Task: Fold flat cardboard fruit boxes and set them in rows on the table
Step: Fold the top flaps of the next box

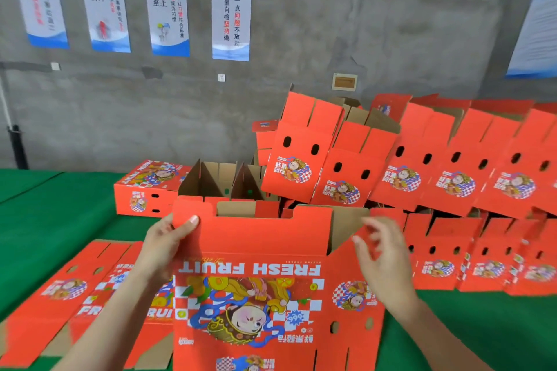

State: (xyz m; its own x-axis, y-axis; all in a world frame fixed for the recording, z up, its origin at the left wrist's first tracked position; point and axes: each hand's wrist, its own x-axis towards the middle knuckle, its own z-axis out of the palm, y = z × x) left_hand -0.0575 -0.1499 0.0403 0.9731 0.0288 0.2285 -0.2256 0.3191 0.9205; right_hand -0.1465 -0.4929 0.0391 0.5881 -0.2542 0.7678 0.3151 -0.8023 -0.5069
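- Two hands: left hand [164, 242], right hand [382, 253].
- One half-folded box [256, 250], held up.
- One closed box [147, 187].
- Four posters [231, 16], plus one notice [536, 33].
- One desk [45, 214].
- Open boxes [455, 178]: overlapping, too many to count.

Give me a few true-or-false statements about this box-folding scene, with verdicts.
1. The left hand grips a top flap of the FRESH FRUIT box. True.
2. The table cover is blue. False: it is green.
3. Flat box blanks lie to the left of the held box. True.
4. The concrete wall is bare. False: posters hang on it.
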